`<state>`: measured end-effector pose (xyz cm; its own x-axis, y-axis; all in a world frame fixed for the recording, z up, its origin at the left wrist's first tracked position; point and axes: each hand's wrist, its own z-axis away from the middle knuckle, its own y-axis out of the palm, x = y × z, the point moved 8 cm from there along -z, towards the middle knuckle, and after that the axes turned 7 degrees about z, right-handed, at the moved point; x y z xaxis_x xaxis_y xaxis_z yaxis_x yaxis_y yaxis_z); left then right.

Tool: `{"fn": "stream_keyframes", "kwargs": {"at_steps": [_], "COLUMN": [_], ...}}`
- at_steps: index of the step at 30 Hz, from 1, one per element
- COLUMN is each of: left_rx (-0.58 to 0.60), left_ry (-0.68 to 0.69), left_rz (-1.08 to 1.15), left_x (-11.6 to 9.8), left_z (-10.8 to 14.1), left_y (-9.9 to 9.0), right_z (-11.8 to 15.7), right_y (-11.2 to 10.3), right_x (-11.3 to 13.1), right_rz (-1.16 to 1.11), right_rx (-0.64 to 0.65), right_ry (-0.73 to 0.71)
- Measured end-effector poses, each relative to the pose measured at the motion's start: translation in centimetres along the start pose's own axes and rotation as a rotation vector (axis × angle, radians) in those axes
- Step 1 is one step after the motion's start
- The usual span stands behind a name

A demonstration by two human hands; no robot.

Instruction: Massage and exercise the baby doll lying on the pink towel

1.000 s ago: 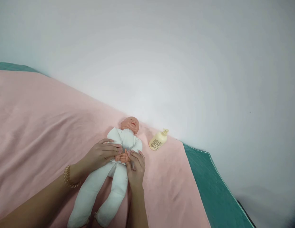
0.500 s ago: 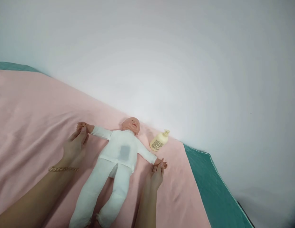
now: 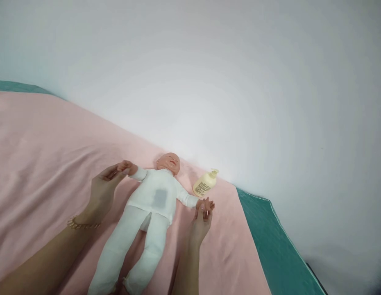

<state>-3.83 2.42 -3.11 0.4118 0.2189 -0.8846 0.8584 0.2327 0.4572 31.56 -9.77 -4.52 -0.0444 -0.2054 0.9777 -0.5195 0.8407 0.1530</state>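
Observation:
A baby doll (image 3: pixel 152 192) with a white cloth body and a grey patch on its front lies face up, its head towards the wall. My left hand (image 3: pixel 106 186), with a bracelet at the wrist, pinches the doll's hand (image 3: pixel 126 167) on the left side. On the other side, my right hand (image 3: pixel 202 223) grips the doll's other hand (image 3: pixel 207 204) between thumb and fingers. Both doll arms are spread outward and bent a little. A pale yellow pump bottle (image 3: pixel 205 183) is just beyond my right hand, beside the doll's arm.
Under the doll spreads a wrinkled pink sheet (image 3: pixel 55 139). Green cloth (image 3: pixel 264 229) shows beyond its right edge and at the far left. A pale wall (image 3: pixel 209 82) rises directly behind the doll's head and the bottle.
My left hand has moved right and slightly up, bringing the doll's hand closer to its body. My right hand has raised the other doll hand a little.

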Motion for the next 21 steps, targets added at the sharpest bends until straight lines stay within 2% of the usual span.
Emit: {"fn": "stream_keyframes", "kwargs": {"at_steps": [3, 5, 8, 10, 12, 15, 21], "left_rx": [0.254, 0.441, 0.691, 0.814, 0.886, 0.928, 0.960], "left_ry": [0.112, 0.273, 0.535, 0.643, 0.727, 0.790, 0.703], "left_rz": [-0.186, -0.304, -0.429, -0.486, -0.512, -0.546, -0.539], "left_x": [-0.6, -0.8, -0.8, -0.4, 0.0, 0.4, 1.5], "left_z": [1.1, 2.1, 3.7, 4.4, 4.8, 5.1, 4.9], "left_y": [2.6, 4.3, 6.2, 6.8, 7.0, 7.1, 7.3], "right_z": [1.6, 2.8, 4.9, 6.3, 7.3, 8.0, 8.3], "right_y": [1.3, 2.5, 4.8, 6.1, 6.8, 7.4, 8.1], "right_x": [1.9, 2.7, 3.3, 3.6, 4.0, 4.3, 4.3], "right_rz": [0.023, 0.070, 0.206, 0.291, 0.347, 0.402, 0.448], "right_rx": [0.019, 0.098, 0.330, 0.489, 0.582, 0.636, 0.690], "right_ry": [-0.135, -0.226, -0.418, -0.582, -0.733, -0.867, -0.914]}}
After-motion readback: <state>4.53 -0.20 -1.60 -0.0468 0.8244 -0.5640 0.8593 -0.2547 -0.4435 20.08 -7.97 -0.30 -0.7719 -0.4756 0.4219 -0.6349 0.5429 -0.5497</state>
